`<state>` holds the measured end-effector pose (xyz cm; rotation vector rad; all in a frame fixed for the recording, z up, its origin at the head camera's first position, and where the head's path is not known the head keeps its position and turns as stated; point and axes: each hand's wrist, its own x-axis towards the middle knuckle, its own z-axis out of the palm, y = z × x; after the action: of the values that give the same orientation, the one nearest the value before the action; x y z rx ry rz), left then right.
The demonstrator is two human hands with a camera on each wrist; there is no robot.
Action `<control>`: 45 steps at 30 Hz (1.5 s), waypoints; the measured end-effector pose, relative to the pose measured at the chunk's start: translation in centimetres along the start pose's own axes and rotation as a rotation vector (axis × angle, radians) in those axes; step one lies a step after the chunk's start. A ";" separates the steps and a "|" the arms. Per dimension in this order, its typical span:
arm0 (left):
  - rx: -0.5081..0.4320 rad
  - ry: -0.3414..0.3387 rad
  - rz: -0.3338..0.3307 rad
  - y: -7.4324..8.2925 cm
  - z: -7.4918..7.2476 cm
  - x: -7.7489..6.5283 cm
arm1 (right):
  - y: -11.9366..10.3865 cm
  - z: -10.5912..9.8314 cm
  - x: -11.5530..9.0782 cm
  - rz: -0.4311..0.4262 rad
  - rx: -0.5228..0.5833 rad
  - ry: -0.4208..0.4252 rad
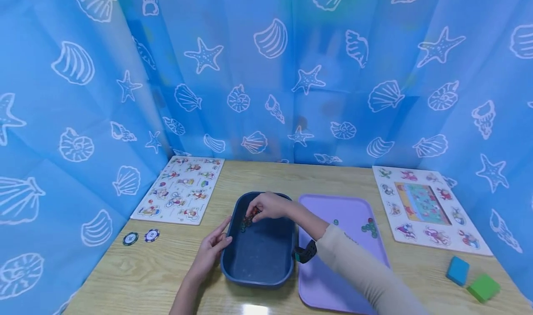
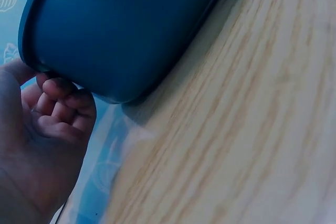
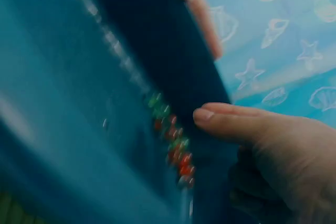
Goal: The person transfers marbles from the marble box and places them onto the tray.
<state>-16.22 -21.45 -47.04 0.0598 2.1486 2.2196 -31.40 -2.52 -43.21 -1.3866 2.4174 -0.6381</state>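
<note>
A dark blue tub (image 1: pixel 260 255) stands on the wooden table. Its left side is held by my left hand (image 1: pixel 210 250), thumb over the rim and fingers against the outer wall; the left wrist view shows those fingers (image 2: pixel 65 95) curled below the rim. Inside, red and green glass beads (image 3: pixel 173 137) lie in a row along the base of one wall. My right hand (image 1: pixel 268 207) reaches in over these beads from the right. In the right wrist view its thumb (image 3: pixel 226 119) is stretched out, apart from the beads, while the other fingers are in shadow beneath.
On the right, a lilac tray (image 1: pixel 333 278) bears several green and red beads (image 1: pixel 369 227), partly under my right sleeve. Picture boards lie at the back left (image 1: pixel 179 190) and right (image 1: pixel 429 208). Two poker chips (image 1: pixel 151 235) are at left, blue (image 1: pixel 457 271) and green blocks (image 1: pixel 483 287) at right.
</note>
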 end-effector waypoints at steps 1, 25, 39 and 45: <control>-0.001 0.004 -0.004 0.0 0.0 0.0 | 0.3 0.3 0.1 0.006 -0.008 -0.011; 0.017 -0.025 0.063 -2.1 -0.9 1.0 | 0.6 0.3 3.4 -0.031 0.026 -0.161; 0.023 -0.052 0.030 -0.2 -0.4 0.3 | 2.9 1.7 3.4 0.013 0.121 -0.201; 0.000 -0.030 0.004 -1.0 -0.6 0.5 | 1.8 0.7 3.1 0.004 0.119 -0.173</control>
<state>-16.79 -21.97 -48.10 0.0972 2.1359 2.2060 -33.99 -4.60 -44.86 -1.3306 2.2106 -0.6221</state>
